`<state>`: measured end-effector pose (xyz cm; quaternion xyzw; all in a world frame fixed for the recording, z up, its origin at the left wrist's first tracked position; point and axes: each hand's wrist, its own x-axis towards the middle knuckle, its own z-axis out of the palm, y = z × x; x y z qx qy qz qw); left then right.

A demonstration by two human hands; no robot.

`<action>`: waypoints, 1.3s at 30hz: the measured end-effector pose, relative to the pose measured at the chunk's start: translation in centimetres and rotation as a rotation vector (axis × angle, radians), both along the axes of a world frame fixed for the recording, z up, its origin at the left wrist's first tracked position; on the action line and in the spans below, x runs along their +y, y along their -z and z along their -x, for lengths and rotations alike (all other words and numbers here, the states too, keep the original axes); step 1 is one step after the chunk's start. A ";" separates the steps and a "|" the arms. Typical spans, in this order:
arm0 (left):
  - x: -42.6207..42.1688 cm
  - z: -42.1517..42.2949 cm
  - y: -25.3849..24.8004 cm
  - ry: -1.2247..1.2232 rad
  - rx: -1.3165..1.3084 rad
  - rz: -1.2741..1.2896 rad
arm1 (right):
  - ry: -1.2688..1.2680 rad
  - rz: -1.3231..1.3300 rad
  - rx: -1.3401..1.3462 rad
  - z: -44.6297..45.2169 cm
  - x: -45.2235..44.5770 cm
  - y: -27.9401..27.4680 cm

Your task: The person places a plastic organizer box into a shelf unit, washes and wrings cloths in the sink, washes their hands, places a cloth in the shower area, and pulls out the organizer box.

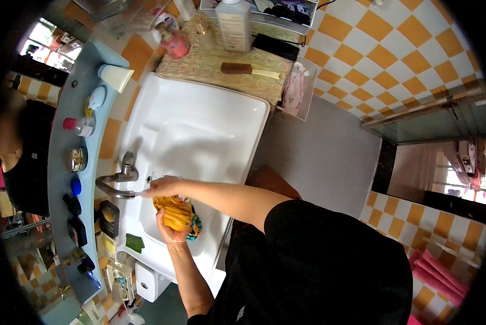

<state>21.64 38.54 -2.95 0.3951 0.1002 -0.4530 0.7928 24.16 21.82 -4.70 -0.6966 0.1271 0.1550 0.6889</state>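
A bunched yellow cloth (172, 213) with dark streaks is over the white sink (221, 108), with a teal patterned cloth part (194, 228) beside it. My left hand (170, 227) is closed on the yellow cloth from below. Just above the cloth, my right hand (166, 187) reaches to the spout end of the metal faucet (113, 187). The right hand's fingertips are blurred there, so their grip is unclear.
A green piece (135, 243) lies on the sink's near-left rim beside a dark soap dish (109, 219). Bottles line the blue shelf (95, 157). On the stone counter (199, 67) are a pink pump bottle (175, 44), a large white bottle (234, 24) and a brown-handled brush (248, 70).
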 end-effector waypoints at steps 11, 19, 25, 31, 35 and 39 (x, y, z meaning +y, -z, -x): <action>-5.3 4.3 -1.0 -0.369 0.879 1.043 | 0.272 -1.394 0.138 3.4 2.5 5.3; -0.9 1.7 -0.8 0.110 0.498 0.352 | 0.056 -0.462 0.248 -0.3 0.9 2.0; -0.7 -0.9 2.0 0.514 -0.415 -0.677 | -0.059 0.339 -0.012 -1.7 3.6 3.4; 0.9 -0.9 8.1 0.771 -1.160 -1.103 | 0.098 0.579 -0.143 0.1 6.1 7.0; 2.3 0.0 8.4 0.420 -0.572 -0.702 | 0.065 0.467 0.094 0.3 4.7 6.0; 0.1 0.9 -0.7 0.267 0.024 -0.378 | -0.135 -0.850 0.299 2.4 -0.4 5.8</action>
